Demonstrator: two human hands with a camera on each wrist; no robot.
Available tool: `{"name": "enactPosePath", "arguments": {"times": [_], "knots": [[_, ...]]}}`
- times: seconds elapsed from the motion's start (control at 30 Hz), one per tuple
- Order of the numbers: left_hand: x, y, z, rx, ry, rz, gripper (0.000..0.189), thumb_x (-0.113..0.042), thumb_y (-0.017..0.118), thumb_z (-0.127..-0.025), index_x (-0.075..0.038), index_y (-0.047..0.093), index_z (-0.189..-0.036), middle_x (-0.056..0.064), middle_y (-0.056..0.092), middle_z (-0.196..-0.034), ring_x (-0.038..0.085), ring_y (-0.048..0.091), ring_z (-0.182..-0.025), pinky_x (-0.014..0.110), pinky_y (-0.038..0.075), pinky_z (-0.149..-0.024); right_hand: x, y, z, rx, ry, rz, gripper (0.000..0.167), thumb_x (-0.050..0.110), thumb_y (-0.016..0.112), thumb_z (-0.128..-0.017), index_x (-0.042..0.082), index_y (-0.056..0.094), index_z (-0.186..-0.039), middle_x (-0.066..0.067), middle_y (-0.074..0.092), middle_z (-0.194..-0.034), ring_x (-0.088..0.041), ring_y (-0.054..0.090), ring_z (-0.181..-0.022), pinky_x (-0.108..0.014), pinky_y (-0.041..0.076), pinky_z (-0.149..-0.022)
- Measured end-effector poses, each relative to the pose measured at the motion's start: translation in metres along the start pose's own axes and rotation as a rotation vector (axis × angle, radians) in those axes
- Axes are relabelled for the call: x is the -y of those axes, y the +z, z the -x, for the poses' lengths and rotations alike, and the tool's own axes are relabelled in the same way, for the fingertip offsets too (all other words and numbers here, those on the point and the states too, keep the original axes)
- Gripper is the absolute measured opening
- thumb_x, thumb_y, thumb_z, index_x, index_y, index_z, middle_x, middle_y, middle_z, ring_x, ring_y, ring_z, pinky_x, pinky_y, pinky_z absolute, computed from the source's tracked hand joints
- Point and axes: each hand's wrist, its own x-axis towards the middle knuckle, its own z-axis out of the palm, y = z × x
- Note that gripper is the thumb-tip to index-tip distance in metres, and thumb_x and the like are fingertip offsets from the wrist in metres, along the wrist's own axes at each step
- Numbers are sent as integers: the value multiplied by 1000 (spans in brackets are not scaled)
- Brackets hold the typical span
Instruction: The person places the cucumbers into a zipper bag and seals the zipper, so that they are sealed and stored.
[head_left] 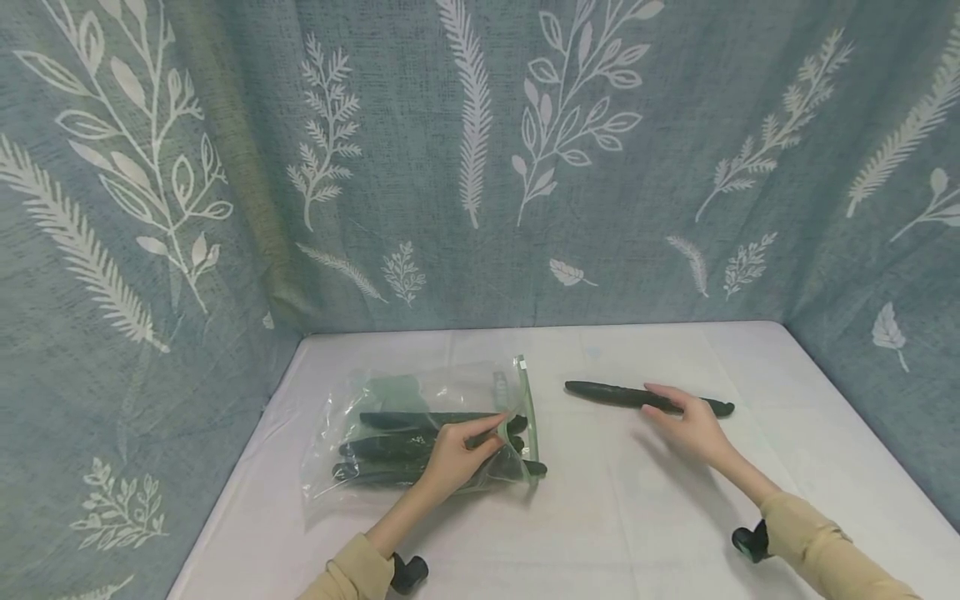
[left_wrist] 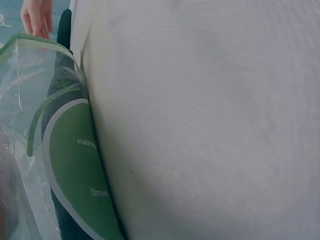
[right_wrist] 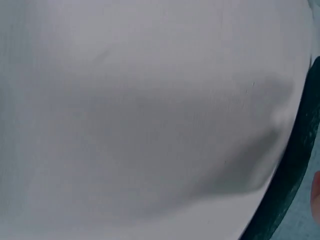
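A clear zip bag (head_left: 427,387) lies flat, with several dark green cucumbers (head_left: 390,446) side by side inside it. Its green-edged mouth faces right, and my left hand (head_left: 453,457) pinches the film there between thumb and fingers. One cucumber's end (head_left: 536,468) pokes out at the mouth's near corner. To the right, a long loose cucumber (head_left: 607,393) lies on the table. My right hand (head_left: 690,425) grips this cucumber from above, thumb on the near side and fingers across to the far side. In the right wrist view the same cucumber (right_wrist: 287,180) runs along the right edge beside a fingertip.
A white cloth covers the table (head_left: 600,517). Blue-green curtain (head_left: 420,167) with a white leaf pattern hangs behind and at both sides. In the left wrist view, a green printed label (left_wrist: 80,165) reading "name" and "time" shows on the bag.
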Motion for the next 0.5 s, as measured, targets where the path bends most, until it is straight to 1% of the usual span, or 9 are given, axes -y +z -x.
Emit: {"name": "enactPosePath", "arguments": {"times": [0.07,0.2,0.27,0.37,0.5], "knots": [[4,1,0,-2,1,1,31,2,66,-84,4,65,-115,23,66,-112,0,18,-37,13,28,-43,-3,-3,0,-8,11,18,49,27,62,-92,-1,53,-130,-26,53,-134,-45,46,-125,-57,40,-99],[26,6,-2,-8,27,-1,32,-2,67,-84,0,66,-116,20,67,-113,-8,17,-38,15,29,-41,-10,-10,0,-20,37,45,50,28,61,-93,-2,51,-132,-28,50,-135,-46,44,-126,-58,38,-100],[36,8,-2,-7,36,-4,33,-4,68,-84,-3,66,-116,17,68,-113,-10,17,-38,15,29,-41,-14,-13,1,-28,46,49,51,28,61,-93,-3,50,-132,-29,49,-136,-47,44,-125,-58,37,-100],[39,8,-2,2,35,-11,33,-7,69,-84,-5,67,-117,15,68,-114,-9,19,-38,15,31,-41,-22,-17,1,-43,58,51,51,28,60,-94,-2,49,-133,-30,48,-136,-48,43,-124,-59,37,-99],[39,7,-2,6,36,-11,33,-8,68,-85,-7,67,-118,15,68,-114,-10,18,-38,14,30,-40,-30,-24,1,-60,82,65,52,29,59,-94,-3,49,-134,-33,47,-135,-50,43,-123,-60,37,-97]]}}
